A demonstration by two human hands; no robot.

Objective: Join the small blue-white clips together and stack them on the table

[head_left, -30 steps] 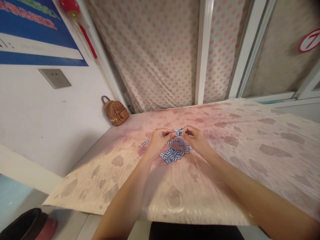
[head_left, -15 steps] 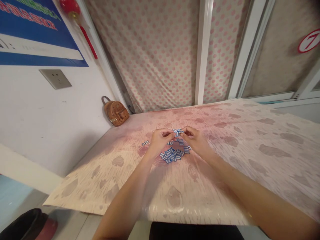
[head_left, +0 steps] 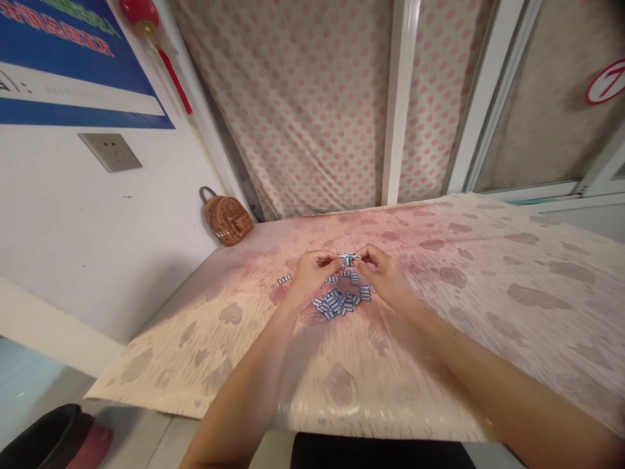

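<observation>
Small white-and-blue tiles [head_left: 336, 303] lie in a loose heap on the table, with short rows of tiles [head_left: 354, 277] beyond it. My left hand [head_left: 315, 268] and my right hand [head_left: 379, 266] face each other above the far side of the heap. Thumb and fingers of each are pinched at the ends of a small group of white-and-blue tiles [head_left: 348, 260] between them. The fingertips partly cover these tiles, so their exact number is hidden. A separate short row of tiles [head_left: 284, 279] rests left of my left hand.
The table has a patterned cloth [head_left: 342, 384]. A small brown backpack-shaped bag [head_left: 227, 219] stands at its back left, against the wall with a socket [head_left: 110, 152]. A polka-dot curtain [head_left: 303, 111] hangs behind. On the floor at lower left is a dark and red object [head_left: 58, 436].
Both hands keep nearly the same pose around the tiles. The whole view has shifted very slightly; the heap and the rows look the same.
</observation>
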